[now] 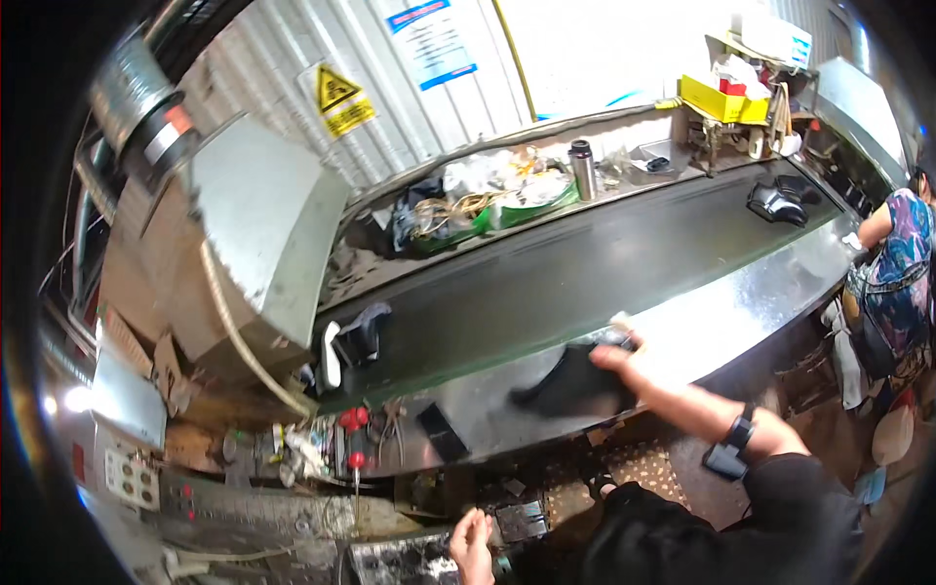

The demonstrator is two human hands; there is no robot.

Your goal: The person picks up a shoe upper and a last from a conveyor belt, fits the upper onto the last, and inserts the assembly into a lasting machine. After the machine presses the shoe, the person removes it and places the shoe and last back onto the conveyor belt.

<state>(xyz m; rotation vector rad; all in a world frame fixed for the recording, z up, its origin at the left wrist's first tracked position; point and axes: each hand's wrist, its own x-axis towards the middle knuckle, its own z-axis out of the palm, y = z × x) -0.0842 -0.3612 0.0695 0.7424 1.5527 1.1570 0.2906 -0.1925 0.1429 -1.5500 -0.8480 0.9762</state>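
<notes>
My right hand (622, 359) reaches over the metal front ledge of the conveyor. It is closed on the upper edge of a black shoe upper (573, 385), blurred by motion, whose narrow end points left. Something white shows at the fingertips, too blurred to name. My left hand (472, 546) is low, in front of the bench, with its fingers curled together and nothing visible in them. On the ledge left of the upper lies a flat dark rectangular thing (443, 432). Farther left on the belt are a dark shoe piece (365, 336) and a white curved piece (331, 357).
The dark conveyor belt (575, 258) runs away to the right, carrying black shoe pieces (777, 201) at its far end. A metal hood (258, 224) stands left. A red-handled screwdriver (355, 439) lies among tools. Behind the belt stands a steel flask (582, 171). Another person (902, 244) sits right.
</notes>
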